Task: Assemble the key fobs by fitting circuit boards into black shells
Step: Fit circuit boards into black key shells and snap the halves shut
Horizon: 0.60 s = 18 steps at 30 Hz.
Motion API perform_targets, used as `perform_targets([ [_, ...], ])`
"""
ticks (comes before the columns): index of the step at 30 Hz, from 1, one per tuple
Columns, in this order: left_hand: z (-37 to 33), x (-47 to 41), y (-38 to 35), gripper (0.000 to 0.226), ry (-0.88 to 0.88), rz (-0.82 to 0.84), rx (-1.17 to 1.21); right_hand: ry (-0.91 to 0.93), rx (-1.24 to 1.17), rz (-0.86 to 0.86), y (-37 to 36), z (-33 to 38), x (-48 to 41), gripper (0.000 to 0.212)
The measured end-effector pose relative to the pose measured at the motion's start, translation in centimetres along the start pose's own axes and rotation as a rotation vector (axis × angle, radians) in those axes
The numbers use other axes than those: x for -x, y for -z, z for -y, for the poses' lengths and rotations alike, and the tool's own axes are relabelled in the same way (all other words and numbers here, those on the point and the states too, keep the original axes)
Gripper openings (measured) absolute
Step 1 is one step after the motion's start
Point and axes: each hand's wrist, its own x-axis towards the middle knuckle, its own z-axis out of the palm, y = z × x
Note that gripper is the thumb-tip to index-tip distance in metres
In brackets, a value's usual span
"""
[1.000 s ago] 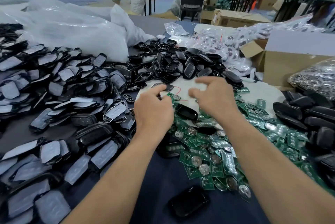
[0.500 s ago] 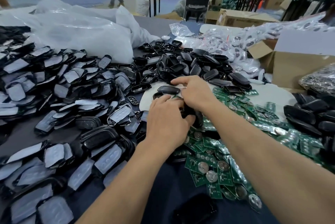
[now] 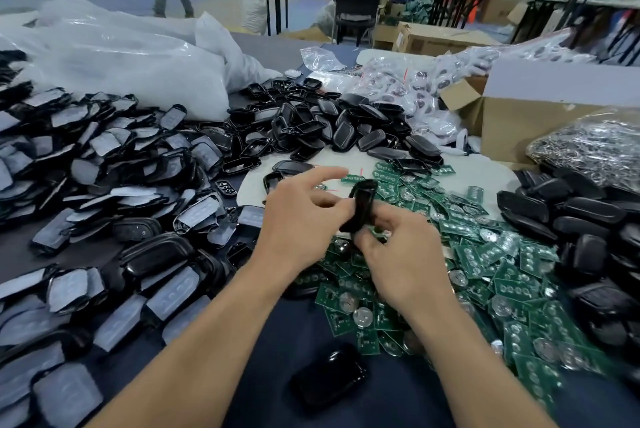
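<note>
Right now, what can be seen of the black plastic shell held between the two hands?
The glossy black plastic shell is an elongated, rounded piece, held edge-on and nearly upright above the green circuit boards. The left hand pinches its middle; the right hand pinches its lower end, where some green shows.

Dark table (image 3: 287,341) — heaped black shells (image 3: 332,126), green circuit boards (image 3: 502,271), white bags (image 3: 138,64)

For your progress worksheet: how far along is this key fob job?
Done: perhaps one closed fob by the near edge. In hand: left hand holds a shell, right hand pinches a board against it. Left: big heaps of boards and shells.
</note>
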Motion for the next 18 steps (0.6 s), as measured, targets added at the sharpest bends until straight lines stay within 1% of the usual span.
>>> perform_targets([
  [2,-0.1,0.0,-0.1,0.025,0.036,0.089,0.206,-0.021,0.013,-0.028,0.0,-0.1,-0.2,0.032],
  [3,-0.1,-0.2,-0.1,0.021,0.057,0.084,0.276,-0.052,0.034,-0.041,0.0,-0.2,-0.3,0.036],
  [5,-0.1,-0.6,0.1,0.017,0.131,-0.011,0.345,-0.101,0.164,-0.029,0.4,-0.5,-0.3,0.043],
  [8,0.1,-1.0,0.1,0.012,0.265,-0.144,0.376,-0.059,0.451,0.06,1.0,-0.5,-0.3,0.034],
  [10,0.1,-0.8,-0.3,0.011,0.278,-0.165,0.347,-0.035,0.509,0.066,0.9,-0.3,-0.4,0.03],
  [12,0.3,-0.5,-0.8,0.007,0.24,-0.163,0.314,0.011,0.462,-0.01,0.4,-0.2,-0.4,0.02],
  [14,0.3,-0.3,-0.9,0.013,0.204,-0.161,0.298,0.019,0.281,-0.097,0.2,-0.3,-0.3,0.013],
  [16,0.4,-0.5,-0.9,0.021,0.201,-0.145,0.278,-0.037,0.015,-0.176,0.3,-0.6,-0.5,0.016],
  [18,0.7,-0.6,-0.9,0.026,0.22,-0.143,0.285,-0.093,-0.114,-0.258,0.7,-0.7,-0.7,0.018],
])
